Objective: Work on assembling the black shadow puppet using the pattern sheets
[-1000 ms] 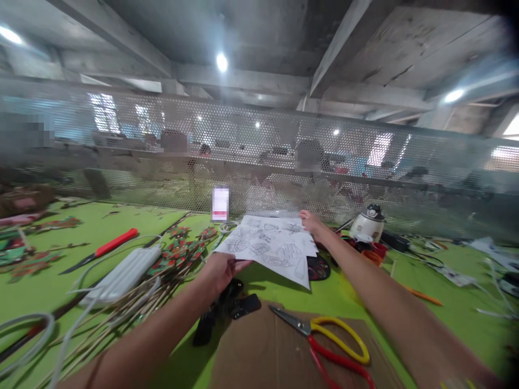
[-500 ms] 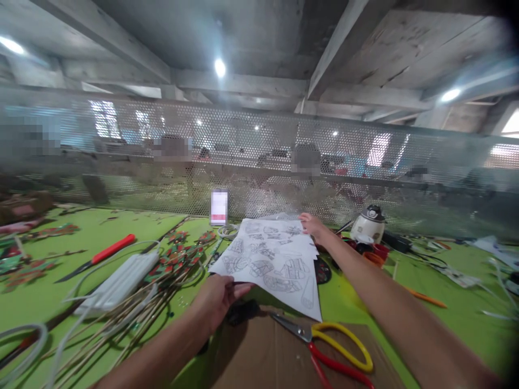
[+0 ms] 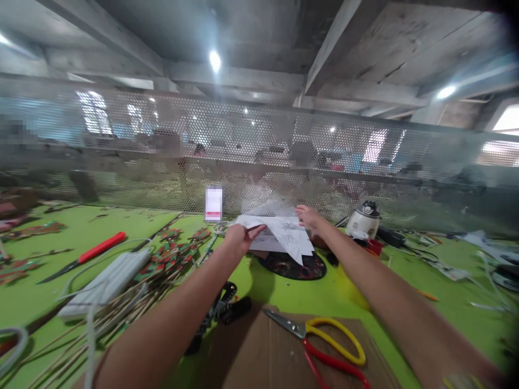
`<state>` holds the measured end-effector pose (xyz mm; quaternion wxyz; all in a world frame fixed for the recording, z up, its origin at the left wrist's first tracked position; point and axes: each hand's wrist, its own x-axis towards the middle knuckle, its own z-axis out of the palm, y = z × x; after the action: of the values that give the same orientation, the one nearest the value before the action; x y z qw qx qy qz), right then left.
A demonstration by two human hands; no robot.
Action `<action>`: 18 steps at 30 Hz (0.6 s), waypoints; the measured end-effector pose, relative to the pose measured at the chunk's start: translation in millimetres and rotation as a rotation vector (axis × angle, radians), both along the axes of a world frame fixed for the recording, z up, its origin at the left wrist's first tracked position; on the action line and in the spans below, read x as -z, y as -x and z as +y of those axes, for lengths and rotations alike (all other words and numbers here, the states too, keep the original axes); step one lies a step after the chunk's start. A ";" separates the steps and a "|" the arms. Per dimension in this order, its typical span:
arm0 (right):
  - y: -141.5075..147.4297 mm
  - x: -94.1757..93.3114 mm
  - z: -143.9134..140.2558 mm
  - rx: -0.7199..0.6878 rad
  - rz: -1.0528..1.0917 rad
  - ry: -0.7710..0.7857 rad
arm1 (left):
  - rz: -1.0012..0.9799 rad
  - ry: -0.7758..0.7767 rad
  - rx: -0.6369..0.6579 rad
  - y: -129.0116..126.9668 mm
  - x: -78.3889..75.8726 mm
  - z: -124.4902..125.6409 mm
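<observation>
Both hands hold the printed sheets [image 3: 284, 233] above the green table [image 3: 60, 281]. The left hand [image 3: 240, 237] pinches the near edge with closed fingers. The right hand [image 3: 308, 217] grips the far edge.

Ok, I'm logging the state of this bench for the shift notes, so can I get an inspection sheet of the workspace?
Surface: bright green tabletop, brown cardboard sheet at the near edge.
Job's things: white paper sheets with line drawings, raised off the table over a dark round disc.
Clutter: yellow-and-red-handled scissors on the cardboard; red-handled knife; bundle of thin wooden sticks; white pot-shaped appliance.
Grippers: left hand pinches the sheets' near edge; right hand holds the far edge.
Cables: white cable across the sticks.
Surroundings: perforated metal screen; concrete ceiling with lamps.
</observation>
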<state>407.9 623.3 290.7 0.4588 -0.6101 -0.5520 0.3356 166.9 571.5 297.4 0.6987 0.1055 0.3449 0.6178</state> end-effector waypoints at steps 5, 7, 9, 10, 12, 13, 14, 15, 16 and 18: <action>-5.2 2.8 2.3 -0.029 -0.049 0.008 | -0.046 0.010 0.030 -9.6 -14.5 24.0; -5.3 4.7 -0.1 -0.021 -0.085 0.017 | -0.044 0.012 0.048 -11.5 -14.7 29.6; -4.8 5.5 -3.2 -0.009 -0.134 0.020 | -0.035 0.011 0.061 -14.2 -12.6 34.0; -4.5 5.3 -5.1 -0.002 -0.163 0.015 | -0.030 0.009 0.066 -15.9 -11.1 35.9; -3.3 3.3 -10.4 0.017 -0.231 -0.013 | -0.026 0.001 0.085 -19.8 -8.5 39.6; -1.9 1.9 -14.7 0.030 -0.272 -0.038 | -0.028 -0.003 0.098 -21.7 -8.0 41.5; 0.4 0.7 -20.7 0.045 -0.318 -0.069 | -0.031 -0.006 0.114 -23.2 -8.1 43.6; 4.1 0.2 -28.8 0.058 -0.368 -0.108 | -0.037 -0.007 0.129 -24.3 -8.9 45.8; 9.2 0.9 -39.1 0.062 -0.421 -0.153 | -0.047 -0.006 0.144 -25.0 -10.5 48.2; 23.6 7.5 -64.2 0.027 -0.532 -0.251 | -0.077 0.002 0.169 -25.3 -15.6 53.3</action>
<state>384.3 559.1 283.2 0.3743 -0.6224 -0.6819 0.0867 192.3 624.8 313.0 0.7614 0.1097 0.3080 0.5598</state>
